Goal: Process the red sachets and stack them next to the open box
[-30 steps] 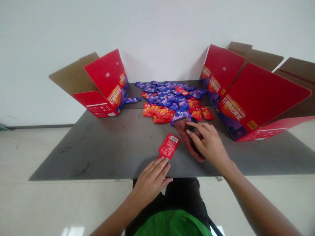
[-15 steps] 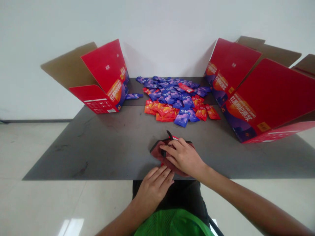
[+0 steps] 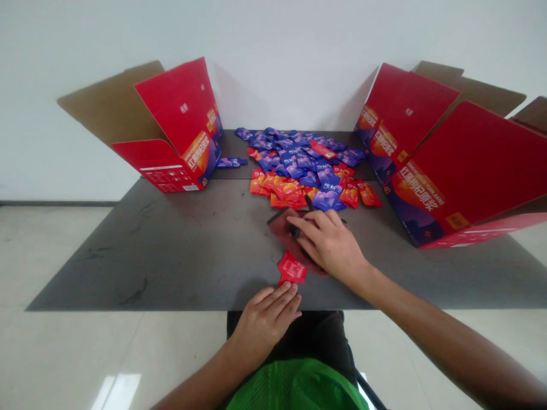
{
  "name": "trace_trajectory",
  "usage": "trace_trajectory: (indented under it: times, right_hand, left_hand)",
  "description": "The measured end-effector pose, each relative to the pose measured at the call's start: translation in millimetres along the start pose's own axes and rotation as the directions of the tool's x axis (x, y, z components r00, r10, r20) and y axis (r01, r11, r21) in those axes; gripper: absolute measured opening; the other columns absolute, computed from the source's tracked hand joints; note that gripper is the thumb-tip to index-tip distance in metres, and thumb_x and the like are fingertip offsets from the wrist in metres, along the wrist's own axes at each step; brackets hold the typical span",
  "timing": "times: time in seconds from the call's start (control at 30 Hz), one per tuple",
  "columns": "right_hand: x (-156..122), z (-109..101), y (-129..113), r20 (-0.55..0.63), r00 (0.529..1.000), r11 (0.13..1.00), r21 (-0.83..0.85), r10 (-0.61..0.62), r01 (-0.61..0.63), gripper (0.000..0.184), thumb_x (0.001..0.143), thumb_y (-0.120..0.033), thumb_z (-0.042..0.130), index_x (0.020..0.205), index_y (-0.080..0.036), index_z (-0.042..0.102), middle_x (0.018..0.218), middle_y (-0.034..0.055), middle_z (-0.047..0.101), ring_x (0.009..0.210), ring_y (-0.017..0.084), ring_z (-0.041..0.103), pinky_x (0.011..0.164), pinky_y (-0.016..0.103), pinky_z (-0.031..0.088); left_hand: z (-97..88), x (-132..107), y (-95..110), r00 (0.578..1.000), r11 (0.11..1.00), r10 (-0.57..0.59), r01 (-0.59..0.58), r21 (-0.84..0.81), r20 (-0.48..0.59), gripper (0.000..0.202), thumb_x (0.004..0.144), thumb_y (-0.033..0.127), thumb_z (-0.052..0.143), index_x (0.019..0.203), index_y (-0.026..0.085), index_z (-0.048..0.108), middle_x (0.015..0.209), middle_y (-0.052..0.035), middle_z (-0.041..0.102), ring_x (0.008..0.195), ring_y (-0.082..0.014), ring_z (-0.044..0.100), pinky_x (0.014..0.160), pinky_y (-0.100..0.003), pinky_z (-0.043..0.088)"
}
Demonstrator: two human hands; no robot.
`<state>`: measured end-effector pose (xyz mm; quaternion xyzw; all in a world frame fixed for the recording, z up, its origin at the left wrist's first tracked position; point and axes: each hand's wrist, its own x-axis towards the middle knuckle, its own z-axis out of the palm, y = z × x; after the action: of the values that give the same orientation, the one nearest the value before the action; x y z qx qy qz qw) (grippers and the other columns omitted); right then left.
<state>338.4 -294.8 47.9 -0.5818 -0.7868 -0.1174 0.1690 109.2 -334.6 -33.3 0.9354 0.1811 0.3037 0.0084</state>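
A red sachet (image 3: 292, 269) with pale printing lies on the grey table near its front edge. My left hand (image 3: 268, 319) rests on the sachet's near end, with its fingers stretched out flat. Just beyond, my right hand (image 3: 329, 242) grips a flat maroon tool with black edges (image 3: 282, 223) by what seems to be a black handle, mostly covered by the fingers. The tool is tilted beside the sachet's far right corner, close to the pile of sachets. Whether its underside touches the table cannot be seen.
Blue-purple sachets (image 3: 294, 159) and orange-red sachets (image 3: 285, 188) lie heaped at the table's back. An open red carton (image 3: 171, 162) stands at the left. Two more open red cartons (image 3: 453, 171) stand at the right. A wall is behind the table (image 3: 179, 250).
My right hand has carried the maroon tool away from me, off the red sachet, which now shows. The foremost blue sachet has shifted back into the pile. My left hand stays nearly in place.
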Motion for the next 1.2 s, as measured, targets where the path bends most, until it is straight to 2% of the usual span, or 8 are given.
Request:
trace_trajectory:
  times: [0.17,0.3,0.43,0.6,0.73,0.87,1.0,1.2]
  right_hand:
    - [-29,22,-30,0.122,0.978,0.977,0.151,-0.169,0.15,0.033,0.101,-0.03,0.059,0.133,-0.027,0.066,0.112,0.0087,0.065,0.103,0.025,0.052,0.091,0.037,0.048]
    - [-8,40,10,0.16,0.985,0.998,0.038,-0.064,0.058,0.035,0.103,-0.031,0.054,0.136,-0.025,0.065,0.116,0.0107,0.065,0.105,0.026,0.051,0.093,0.038,0.047]
    - [19,25,33,0.166,0.986,0.994,-0.108,-0.007,0.025,0.034,0.104,-0.029,0.051,0.132,-0.02,0.068,0.112,0.0136,0.066,0.103,0.028,0.051,0.091,0.04,0.046]
    - [-2,-3,-17,0.063,0.995,0.997,-0.005,-0.082,0.083,0.038,0.103,-0.029,0.052,0.14,-0.024,0.061,0.118,0.0118,0.065,0.102,0.026,0.051,0.09,0.039,0.047]
    - [-27,12,-39,0.161,0.967,0.976,0.122,-0.198,0.179,0.034,0.1,-0.029,0.06,0.133,-0.025,0.065,0.11,0.0093,0.066,0.101,0.024,0.052,0.09,0.038,0.048]
    - [-12,34,5,0.18,0.982,0.998,0.044,-0.058,0.051,0.035,0.103,-0.031,0.055,0.137,-0.025,0.064,0.116,0.0106,0.065,0.104,0.025,0.053,0.094,0.038,0.047]
    - [14,21,41,0.169,0.984,0.993,-0.106,0.061,-0.043,0.035,0.104,-0.03,0.051,0.133,-0.021,0.068,0.115,0.0142,0.066,0.105,0.028,0.052,0.092,0.04,0.046]
    - [-6,1,-26,0.088,0.993,0.996,0.055,-0.074,0.07,0.04,0.103,-0.03,0.053,0.142,-0.025,0.06,0.12,0.0114,0.064,0.105,0.026,0.051,0.093,0.039,0.046]
  left_hand:
    - [-3.7,2,1,0.999,0.999,-0.04,0.04,-0.017,0.018,0.02,0.107,0.025,0.055,0.115,0.016,0.071,0.116,-0.005,0.079,0.108,-0.0189,0.074,0.093,-0.036,0.054]
    - [-3.3,2,0,0.999,0.999,-0.038,0.038,-0.023,0.0,0.023,0.108,0.027,0.053,0.121,0.016,0.069,0.127,-0.007,0.075,0.119,-0.0186,0.071,0.093,-0.035,0.052]
    - [0.9,1,0,0.998,0.998,-0.051,0.05,-0.043,-0.027,0.025,0.109,0.027,0.051,0.12,0.015,0.069,0.124,-0.0083,0.076,0.115,-0.0183,0.072,0.093,-0.034,0.051]
    - [-3.3,3,-2,0.999,0.998,-0.021,0.02,-0.055,-0.03,0.021,0.107,0.026,0.055,0.117,0.016,0.07,0.117,-0.0068,0.079,0.109,-0.0186,0.074,0.095,-0.035,0.052]
    - [-12.7,6,-4,1.0,0.997,-0.01,0.01,-0.071,-0.003,0.02,0.107,0.022,0.053,0.113,0.017,0.071,0.108,-0.0042,0.08,0.098,-0.0168,0.076,0.09,-0.034,0.053]
    - [-15.9,6,-7,1.0,0.996,0.018,-0.019,-0.083,-0.014,0.021,0.108,0.023,0.052,0.116,0.015,0.07,0.121,-0.0055,0.077,0.111,-0.017,0.074,0.088,-0.033,0.052]
    - [-15.1,4,-7,1.0,0.997,0.019,-0.02,-0.076,-0.008,0.022,0.109,0.024,0.051,0.116,0.016,0.07,0.121,-0.0052,0.077,0.111,-0.0172,0.074,0.088,-0.034,0.052]
    - [-13.6,2,-6,0.999,0.998,0.03,-0.03,-0.064,-0.014,0.022,0.108,0.022,0.051,0.115,0.017,0.071,0.118,-0.0032,0.078,0.107,-0.0173,0.075,0.091,-0.034,0.053]
